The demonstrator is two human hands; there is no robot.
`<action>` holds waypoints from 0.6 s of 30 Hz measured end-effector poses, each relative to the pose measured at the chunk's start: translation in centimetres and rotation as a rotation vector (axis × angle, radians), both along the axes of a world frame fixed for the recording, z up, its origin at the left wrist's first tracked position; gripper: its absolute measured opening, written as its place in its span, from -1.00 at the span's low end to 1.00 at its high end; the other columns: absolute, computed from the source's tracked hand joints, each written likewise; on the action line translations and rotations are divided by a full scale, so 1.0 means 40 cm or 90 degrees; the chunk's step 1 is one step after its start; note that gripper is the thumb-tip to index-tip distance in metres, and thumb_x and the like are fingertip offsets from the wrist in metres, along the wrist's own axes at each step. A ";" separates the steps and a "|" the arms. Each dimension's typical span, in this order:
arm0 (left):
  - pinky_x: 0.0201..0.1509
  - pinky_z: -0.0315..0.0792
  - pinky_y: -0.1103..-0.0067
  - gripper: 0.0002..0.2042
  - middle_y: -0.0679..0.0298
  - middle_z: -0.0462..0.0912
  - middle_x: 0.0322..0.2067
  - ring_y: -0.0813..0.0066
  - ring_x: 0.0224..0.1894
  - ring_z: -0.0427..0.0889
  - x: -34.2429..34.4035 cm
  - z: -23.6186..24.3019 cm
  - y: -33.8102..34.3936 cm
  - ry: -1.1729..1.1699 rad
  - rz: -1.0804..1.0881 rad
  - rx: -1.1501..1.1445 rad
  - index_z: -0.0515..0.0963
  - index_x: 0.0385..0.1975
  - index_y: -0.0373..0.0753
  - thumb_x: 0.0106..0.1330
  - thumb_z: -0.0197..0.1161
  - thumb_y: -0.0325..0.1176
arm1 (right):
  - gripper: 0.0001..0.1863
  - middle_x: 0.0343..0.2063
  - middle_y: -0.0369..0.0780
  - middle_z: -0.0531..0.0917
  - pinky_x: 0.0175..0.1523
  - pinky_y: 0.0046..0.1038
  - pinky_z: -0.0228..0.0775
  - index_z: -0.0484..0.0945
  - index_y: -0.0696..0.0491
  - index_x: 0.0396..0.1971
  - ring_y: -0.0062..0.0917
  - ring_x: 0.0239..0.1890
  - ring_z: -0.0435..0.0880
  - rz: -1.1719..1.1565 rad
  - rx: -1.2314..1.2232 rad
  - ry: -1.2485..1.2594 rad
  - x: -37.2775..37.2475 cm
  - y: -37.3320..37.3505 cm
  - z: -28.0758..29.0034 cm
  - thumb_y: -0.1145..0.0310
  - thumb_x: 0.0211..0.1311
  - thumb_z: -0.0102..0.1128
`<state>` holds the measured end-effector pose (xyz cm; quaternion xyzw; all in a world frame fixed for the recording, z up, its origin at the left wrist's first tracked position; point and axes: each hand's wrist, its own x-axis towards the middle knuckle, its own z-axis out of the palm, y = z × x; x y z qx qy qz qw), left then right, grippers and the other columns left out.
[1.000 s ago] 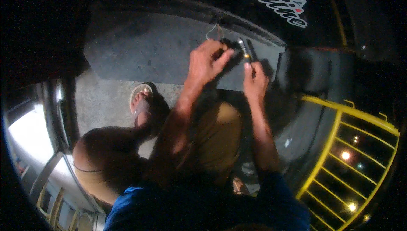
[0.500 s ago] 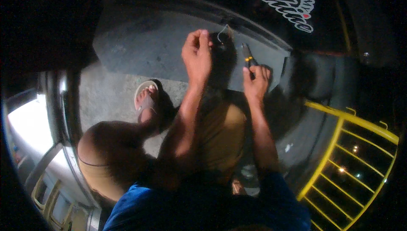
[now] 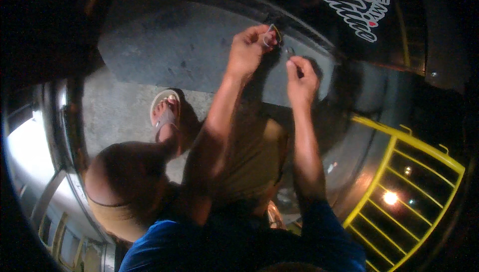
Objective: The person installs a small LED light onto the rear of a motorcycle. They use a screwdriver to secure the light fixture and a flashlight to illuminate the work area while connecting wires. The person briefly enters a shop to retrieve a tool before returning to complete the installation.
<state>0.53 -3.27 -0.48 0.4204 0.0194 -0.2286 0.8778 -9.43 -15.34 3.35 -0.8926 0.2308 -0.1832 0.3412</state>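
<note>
Thin wires [image 3: 279,33], one pale and one yellowish, come out near the edge of the grey step panel. My left hand [image 3: 245,52] is closed in a pinch on them, its fingertips partly behind the pale loop. Just to the right, my right hand [image 3: 303,80] is closed around a pair of pliers [image 3: 290,51]. Only their metal jaws show clearly, pointing up and left toward the wires, a small gap away; the handles are hidden in my fingers.
The grey panel [image 3: 164,42] spans the space beneath my hands, bordered by a dark body with a lettered sticker [image 3: 344,2]. A yellow barred frame [image 3: 394,137] stands at the right. My sandalled foot [image 3: 165,110] rests on concrete at the left.
My left hand has moved right and slightly up to the wires and now pinches them. My right hand has shifted up a little with the pliers, whose handles are now hidden.
</note>
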 end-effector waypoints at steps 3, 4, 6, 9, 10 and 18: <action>-0.15 0.53 0.62 -0.77 0.32 0.64 -0.29 0.57 -0.31 0.60 0.002 0.002 -0.013 -0.016 0.003 0.011 0.56 -0.19 -0.34 0.33 0.26 -0.30 | -0.80 -0.32 -0.19 0.70 -0.04 -0.46 0.43 0.60 0.13 -0.23 -0.50 -0.25 0.65 -0.023 0.001 0.004 -0.056 -0.031 -0.023 0.36 0.20 0.25; -0.16 0.53 0.61 -0.78 0.33 0.63 -0.31 0.57 -0.32 0.60 0.006 -0.001 -0.012 -0.031 0.006 0.032 0.56 -0.20 -0.34 0.33 0.26 -0.30 | -0.79 -0.31 -0.18 0.70 -0.04 -0.46 0.43 0.60 0.13 -0.22 -0.49 -0.25 0.65 -0.027 -0.002 0.018 -0.068 -0.025 -0.023 0.35 0.20 0.25; -0.19 0.53 0.62 -0.80 0.33 0.63 -0.33 0.58 -0.35 0.60 0.005 -0.007 -0.009 -0.055 0.027 0.062 0.56 -0.22 -0.34 0.33 0.25 -0.32 | -0.79 -0.31 -0.18 0.70 -0.04 -0.44 0.43 0.60 0.13 -0.22 -0.49 -0.24 0.65 -0.037 -0.007 0.044 -0.096 -0.013 -0.021 0.35 0.20 0.26; -0.24 0.51 0.64 -0.82 0.31 0.62 -0.37 0.59 -0.37 0.59 -0.008 0.007 -0.011 -0.069 0.068 0.072 0.55 -0.25 -0.36 0.34 0.23 -0.35 | -0.79 -0.33 -0.17 0.68 -0.09 -0.40 0.43 0.59 0.13 -0.23 -0.42 -0.27 0.64 -0.056 -0.030 0.083 -0.120 0.001 -0.016 0.34 0.21 0.26; -0.25 0.51 0.65 -0.83 0.31 0.61 -0.38 0.59 -0.37 0.59 -0.011 0.006 -0.012 -0.063 0.081 0.076 0.55 -0.26 -0.37 0.35 0.22 -0.37 | -0.80 -0.34 -0.17 0.67 -0.10 -0.39 0.43 0.58 0.13 -0.24 -0.40 -0.28 0.63 -0.053 -0.051 0.087 -0.124 0.005 -0.018 0.34 0.21 0.26; -0.32 0.48 0.65 -0.91 0.26 0.58 -0.40 0.56 -0.40 0.60 -0.041 0.000 -0.032 -0.041 0.197 0.167 0.48 -0.26 -0.38 0.39 0.11 -0.48 | -0.77 -0.25 -0.12 0.49 -0.02 -0.27 0.33 0.55 0.06 -0.16 -0.23 -0.14 0.46 -0.029 -0.161 -0.007 -0.141 0.013 -0.091 0.40 0.17 0.22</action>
